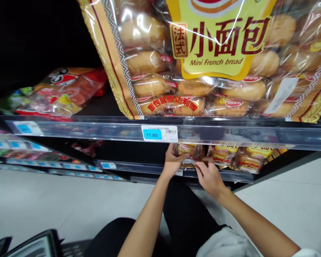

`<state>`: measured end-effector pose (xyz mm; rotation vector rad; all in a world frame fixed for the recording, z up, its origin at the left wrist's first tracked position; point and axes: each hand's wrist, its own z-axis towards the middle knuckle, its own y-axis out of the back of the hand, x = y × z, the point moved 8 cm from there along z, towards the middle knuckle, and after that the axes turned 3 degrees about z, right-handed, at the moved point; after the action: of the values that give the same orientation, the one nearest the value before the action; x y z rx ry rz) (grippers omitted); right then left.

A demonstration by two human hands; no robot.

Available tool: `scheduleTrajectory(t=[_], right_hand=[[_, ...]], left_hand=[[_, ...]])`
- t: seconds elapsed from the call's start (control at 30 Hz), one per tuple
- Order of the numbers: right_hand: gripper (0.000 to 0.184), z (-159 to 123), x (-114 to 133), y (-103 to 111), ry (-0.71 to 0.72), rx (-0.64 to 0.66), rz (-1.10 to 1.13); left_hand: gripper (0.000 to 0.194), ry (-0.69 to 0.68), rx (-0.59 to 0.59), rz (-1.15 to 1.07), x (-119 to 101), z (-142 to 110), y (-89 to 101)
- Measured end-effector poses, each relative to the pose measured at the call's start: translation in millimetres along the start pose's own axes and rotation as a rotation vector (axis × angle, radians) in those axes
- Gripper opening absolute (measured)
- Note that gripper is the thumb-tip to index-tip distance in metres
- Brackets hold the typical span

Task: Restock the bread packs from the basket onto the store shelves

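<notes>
At the lower shelf, my left hand point(173, 162) is closed on the left side of a small bag of bread point(186, 148), its thumb lying across the front. My right hand point(210, 178) meets it from the right, fingers pinched at the bag's crinkled clear edge near the left thumb. The upper shelf lip hides the top of this bag. Just right of my hands, similar bread bags point(223, 154) stand in a row on that lower shelf.
Above my hands, a large Mini French bread bag point(216, 87) overhangs the upper shelf rail point(109, 132), which carries a price label point(159, 133). A red snack bag point(61, 91) lies left. A dark-framed object point(34, 246) is at bottom left, beside my knees.
</notes>
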<state>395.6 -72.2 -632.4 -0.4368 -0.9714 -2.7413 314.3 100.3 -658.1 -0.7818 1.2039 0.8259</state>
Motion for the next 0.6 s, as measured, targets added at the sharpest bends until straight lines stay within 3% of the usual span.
scheduleTrajectory(t=[0.17,0.37,0.5,0.6], right_hand=[[0.028,0.8,-0.6,-1.4,0.102,0.018,-0.024],[0.019,-14.4,6.6,11.0,0.119,0.067,-0.012],[0.024,-31.5,7.8,11.5,0.113,0.116,0.103],[0.033,-40.4,4.3,8.7,0.085,0.138,0.112]], left_hand=[[0.060,0.025,0.032,0.069,11.4,13.8,-0.1],[0.063,-0.024,0.090,0.118,-5.1,-9.6,-4.0],[0.091,-0.030,0.115,0.084,-2.2,-27.2,-11.5],[0.105,-0.082,0.056,0.143,7.1,-30.9,-19.4]])
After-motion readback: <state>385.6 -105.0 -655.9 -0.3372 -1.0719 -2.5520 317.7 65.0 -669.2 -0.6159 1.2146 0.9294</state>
